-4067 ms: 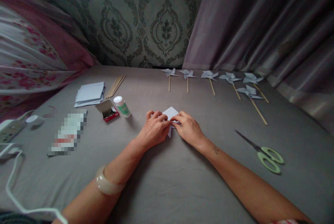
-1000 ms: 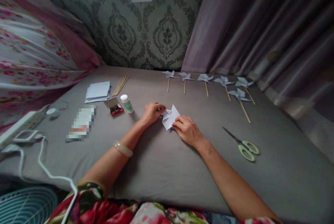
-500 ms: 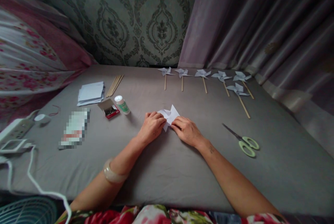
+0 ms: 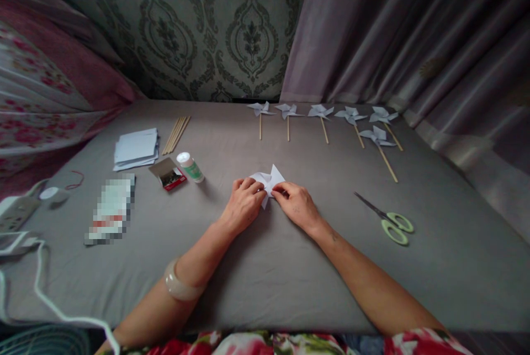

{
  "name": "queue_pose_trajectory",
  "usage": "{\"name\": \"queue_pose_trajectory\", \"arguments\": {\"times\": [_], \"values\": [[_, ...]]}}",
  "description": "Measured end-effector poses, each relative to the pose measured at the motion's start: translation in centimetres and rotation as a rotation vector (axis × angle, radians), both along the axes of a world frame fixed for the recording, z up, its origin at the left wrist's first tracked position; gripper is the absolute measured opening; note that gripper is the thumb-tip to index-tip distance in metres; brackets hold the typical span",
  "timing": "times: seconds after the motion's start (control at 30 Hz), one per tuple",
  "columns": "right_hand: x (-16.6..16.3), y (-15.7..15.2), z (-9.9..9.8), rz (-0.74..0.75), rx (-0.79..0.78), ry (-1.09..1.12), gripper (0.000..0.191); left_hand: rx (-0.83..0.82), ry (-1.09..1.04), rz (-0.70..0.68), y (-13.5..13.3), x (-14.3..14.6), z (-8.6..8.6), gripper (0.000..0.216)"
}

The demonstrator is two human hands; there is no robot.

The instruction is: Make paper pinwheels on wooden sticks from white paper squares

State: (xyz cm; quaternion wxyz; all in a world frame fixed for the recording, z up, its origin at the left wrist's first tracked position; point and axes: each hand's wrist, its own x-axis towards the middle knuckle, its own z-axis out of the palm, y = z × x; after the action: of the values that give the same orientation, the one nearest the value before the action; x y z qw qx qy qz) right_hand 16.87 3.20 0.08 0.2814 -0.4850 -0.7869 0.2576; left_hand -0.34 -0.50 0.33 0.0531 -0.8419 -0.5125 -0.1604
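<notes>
Holding the folded white paper [image 4: 272, 179] over the grey cloth [image 4: 265, 272], left of the scissors [image 4: 385, 216], between curled left hand [image 4: 245, 201] and pinching right hand [image 4: 297, 204]; probably light, crisp, easily creased, best gripped near its folds.

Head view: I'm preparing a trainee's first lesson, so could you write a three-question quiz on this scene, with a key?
1. How many stick-mounted pinwheels lie toward the far side?
2. True or false: the left hand and the right hand both touch the folded white paper.
3. Which is nearest the open red box?
A the scissors
B the white-capped bottle
C the curtain

Key: 1. Six. 2. True. 3. B.
</notes>
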Motion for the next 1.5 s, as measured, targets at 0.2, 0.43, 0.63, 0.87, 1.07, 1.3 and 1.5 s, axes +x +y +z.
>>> {"name": "queue_pose_trajectory", "arguments": {"times": [0.2,0.43,0.63,0.87,1.07,1.3,1.5], "values": [[-0.32,0.1,0.11,-0.074,-0.04,-0.04,0.011,0.015,0.001,0.006,-0.02,0.09,0.15,0.014],[-0.36,0.17,0.14,-0.086,-0.051,-0.053,0.015,0.016,-0.02,0.019,-0.08,0.15,0.12,0.021],[-0.43,0.33,0.15,-0.089,-0.077,-0.05,0.017,0.009,-0.02,0.012,-0.11,0.08,0.05,0.024],[-0.46,0.39,0.13,-0.095,-0.086,-0.065,0.02,-0.014,-0.033,0.012,-0.18,0.09,0.22,0.026],[-0.52,0.44,0.08,-0.101,-0.096,-0.082,0.021,-0.025,-0.036,0.013,-0.17,0.07,0.21,0.027],[-0.51,0.57,0.11,-0.094,-0.113,-0.104,0.022,-0.025,-0.038,0.014,-0.16,0.07,0.02,0.028],[-0.51,0.55,0.21,-0.091,-0.115,-0.109,0.021,-0.047,-0.049,0.01,-0.24,0.1,0.16,0.03]]}}
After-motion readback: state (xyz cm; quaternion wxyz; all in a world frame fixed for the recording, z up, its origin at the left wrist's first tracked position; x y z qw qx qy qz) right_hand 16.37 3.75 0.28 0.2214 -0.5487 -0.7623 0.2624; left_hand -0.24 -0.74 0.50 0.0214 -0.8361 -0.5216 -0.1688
